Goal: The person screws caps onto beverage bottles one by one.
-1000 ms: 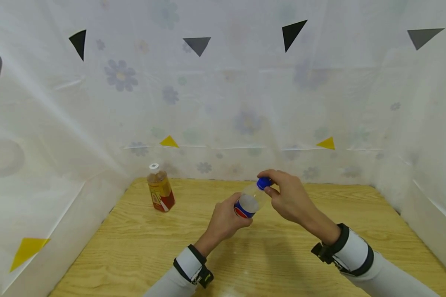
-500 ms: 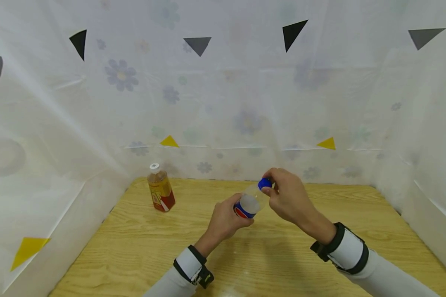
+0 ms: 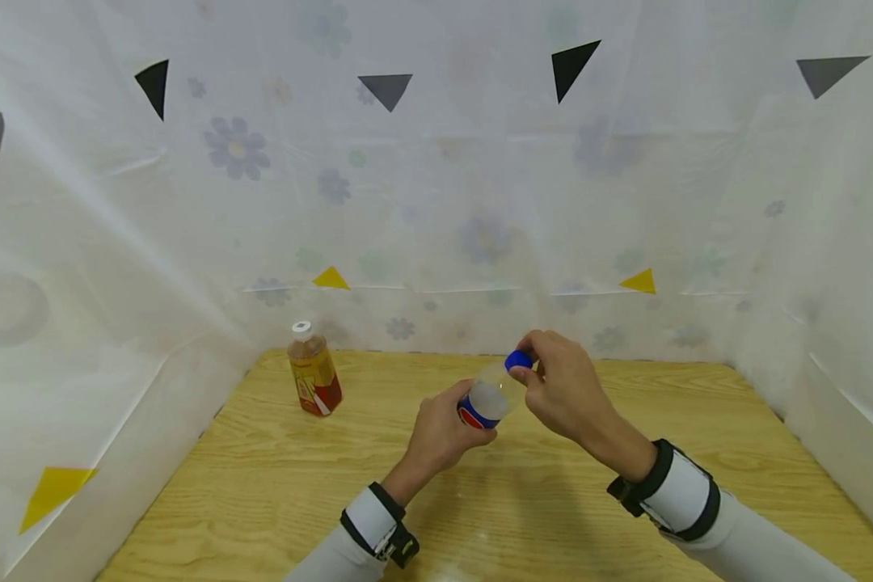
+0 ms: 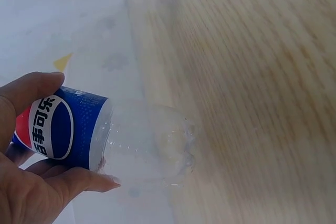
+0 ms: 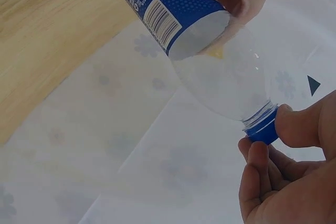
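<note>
A clear plastic soda bottle (image 3: pixel 489 400) with a blue label tilts up and to the right above the table. My left hand (image 3: pixel 442 428) grips it round the label (image 4: pixel 79 127), thumb on one side and fingers on the other. At the neck, the thumb and fingers of my right hand (image 3: pixel 569 392) pinch the blue bottle cap (image 5: pixel 263 129). In the right wrist view the cap sits at the mouth of the neck, with a ring of the clear neck showing beside it. No liquid shows inside the clear part.
A drink bottle (image 3: pixel 315 376) with a white cap and a yellow and red label stands upright at the table's back left. The wooden table (image 3: pixel 262 485) is walled by a pale flowered sheet (image 3: pixel 436 202) bearing black, grey and yellow triangles.
My right hand has shifted slightly over the cap, its fingers curling further round it, then stays nearly still. The left hand and soda bottle have hardly moved.
</note>
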`<state>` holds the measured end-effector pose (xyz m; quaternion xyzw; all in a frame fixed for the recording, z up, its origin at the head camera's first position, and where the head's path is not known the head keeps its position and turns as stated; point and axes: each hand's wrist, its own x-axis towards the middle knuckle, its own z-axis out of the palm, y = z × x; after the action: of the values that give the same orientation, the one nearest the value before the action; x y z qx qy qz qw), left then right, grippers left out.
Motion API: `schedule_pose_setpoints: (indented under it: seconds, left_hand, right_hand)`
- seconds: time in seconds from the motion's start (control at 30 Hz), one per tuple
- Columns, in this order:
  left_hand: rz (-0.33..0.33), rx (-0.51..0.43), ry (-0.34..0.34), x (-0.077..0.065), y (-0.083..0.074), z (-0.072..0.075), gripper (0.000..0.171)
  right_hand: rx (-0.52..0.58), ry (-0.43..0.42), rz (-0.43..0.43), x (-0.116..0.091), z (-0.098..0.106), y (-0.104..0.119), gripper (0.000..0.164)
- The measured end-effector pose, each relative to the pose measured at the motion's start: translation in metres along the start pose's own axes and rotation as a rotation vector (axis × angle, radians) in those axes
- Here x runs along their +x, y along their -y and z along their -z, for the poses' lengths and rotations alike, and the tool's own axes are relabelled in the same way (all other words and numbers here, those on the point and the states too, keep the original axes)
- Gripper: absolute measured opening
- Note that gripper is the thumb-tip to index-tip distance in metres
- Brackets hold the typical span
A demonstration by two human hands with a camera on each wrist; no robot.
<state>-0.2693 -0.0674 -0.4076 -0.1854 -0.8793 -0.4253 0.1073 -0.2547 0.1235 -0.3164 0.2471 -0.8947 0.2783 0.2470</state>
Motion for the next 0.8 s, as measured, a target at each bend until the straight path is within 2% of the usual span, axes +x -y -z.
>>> schedule_pose_setpoints:
  seconds: [0.17,0.4,0.8]
  left_hand:
    - [-0.001,-0.013,0.005,0.0002,0.0003,0.0019,0.064]
    - [0.005,-0.017,0.019,0.0008,0.0021,0.0029,0.064]
    - [0.014,-0.008,0.037,0.0028,0.0012,0.0016,0.066]
  right_hand:
    - [0.008,0.024,-0.015,-0.0023,-0.0004,0.0014,0.018]
    - [0.007,0.077,-0.021,-0.0066,0.0013,0.0045,0.042]
    - [-0.004,0.069,0.013,-0.0077,0.0013,0.0039,0.032]
